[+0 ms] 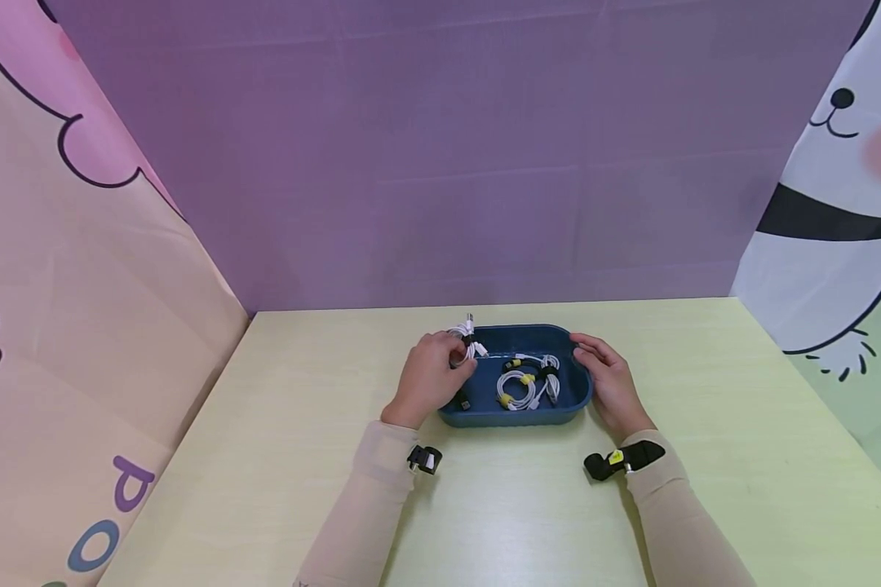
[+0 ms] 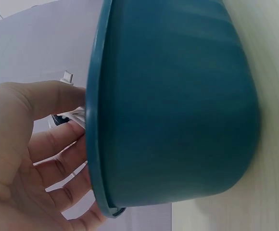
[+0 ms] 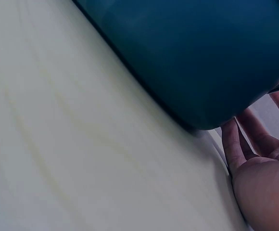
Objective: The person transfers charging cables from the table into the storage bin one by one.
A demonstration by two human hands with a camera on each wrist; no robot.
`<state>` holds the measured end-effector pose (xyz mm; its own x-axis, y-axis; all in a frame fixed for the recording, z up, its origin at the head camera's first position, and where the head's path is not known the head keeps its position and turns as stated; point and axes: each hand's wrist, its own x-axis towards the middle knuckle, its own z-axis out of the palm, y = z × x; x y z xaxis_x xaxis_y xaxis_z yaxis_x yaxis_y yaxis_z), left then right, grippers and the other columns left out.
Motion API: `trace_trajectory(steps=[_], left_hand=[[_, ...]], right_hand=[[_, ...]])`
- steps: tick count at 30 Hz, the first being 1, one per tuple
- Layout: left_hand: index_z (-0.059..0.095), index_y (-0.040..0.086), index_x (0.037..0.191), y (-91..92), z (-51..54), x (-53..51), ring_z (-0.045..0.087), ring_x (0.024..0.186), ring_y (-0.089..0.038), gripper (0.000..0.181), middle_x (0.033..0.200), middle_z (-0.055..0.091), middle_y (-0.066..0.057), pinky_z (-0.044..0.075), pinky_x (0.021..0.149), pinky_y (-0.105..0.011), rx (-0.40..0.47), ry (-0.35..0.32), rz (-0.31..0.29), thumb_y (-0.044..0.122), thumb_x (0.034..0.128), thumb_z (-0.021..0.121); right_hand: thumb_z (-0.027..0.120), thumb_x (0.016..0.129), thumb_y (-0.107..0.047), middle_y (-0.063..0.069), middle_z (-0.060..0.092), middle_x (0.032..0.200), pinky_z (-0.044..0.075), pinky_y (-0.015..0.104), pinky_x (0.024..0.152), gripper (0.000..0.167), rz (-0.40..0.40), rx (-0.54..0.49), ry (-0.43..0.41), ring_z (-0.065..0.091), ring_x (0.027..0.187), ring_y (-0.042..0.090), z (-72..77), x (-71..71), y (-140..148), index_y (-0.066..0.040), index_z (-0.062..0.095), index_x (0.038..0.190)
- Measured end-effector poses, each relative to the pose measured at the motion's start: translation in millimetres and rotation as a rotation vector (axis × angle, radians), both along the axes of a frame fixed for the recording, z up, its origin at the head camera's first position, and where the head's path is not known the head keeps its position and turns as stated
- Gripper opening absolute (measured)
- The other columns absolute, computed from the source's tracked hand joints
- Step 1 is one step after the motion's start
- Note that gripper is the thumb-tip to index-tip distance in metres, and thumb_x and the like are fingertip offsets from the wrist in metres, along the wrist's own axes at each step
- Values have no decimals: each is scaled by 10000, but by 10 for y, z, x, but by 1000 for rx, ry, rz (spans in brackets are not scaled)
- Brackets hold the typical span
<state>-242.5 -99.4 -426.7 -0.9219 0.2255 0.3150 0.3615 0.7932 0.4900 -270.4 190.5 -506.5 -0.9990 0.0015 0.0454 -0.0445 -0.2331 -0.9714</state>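
A coiled white cable [image 1: 467, 333] with a dark tie is pinched between thumb and fingers of my left hand [image 1: 427, 377], at the left end of a blue plastic bin [image 1: 514, 418]. In the left wrist view, part of that cable [image 2: 74, 115] and its plug [image 2: 68, 77] show behind the rim. My right hand [image 1: 611, 383] touches the bin's right end with fairly straight fingers. Seen from the right wrist, those fingers [image 3: 233, 144] lie against the bin's outer wall [image 3: 192, 62]. Inside the bin are a white cable coil with yellow ties [image 1: 516, 390] and another white cable [image 1: 551, 377].
A black plug [image 1: 463, 399] lies in the bin's left end, partly hidden by my left hand. The bin stands on a pale wood-grain table [image 1: 514, 505]. Behind the table rises a purple cloth [image 1: 448, 163], with printed cloths at both sides.
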Motion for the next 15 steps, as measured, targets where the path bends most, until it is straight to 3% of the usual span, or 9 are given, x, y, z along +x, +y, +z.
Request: trace_trajectory(steps=[15], left_hand=[[753,75,920,40,-3,40,546,835,-180,136,889,675,-38,462,748,-331,-76,-26,-38,210,932,752]], right_hand=[[591,1047,-176,-40,594,1198,511,146,920,436,-2,3,1,550,1119,78,8,-5,3,4,528,1439]])
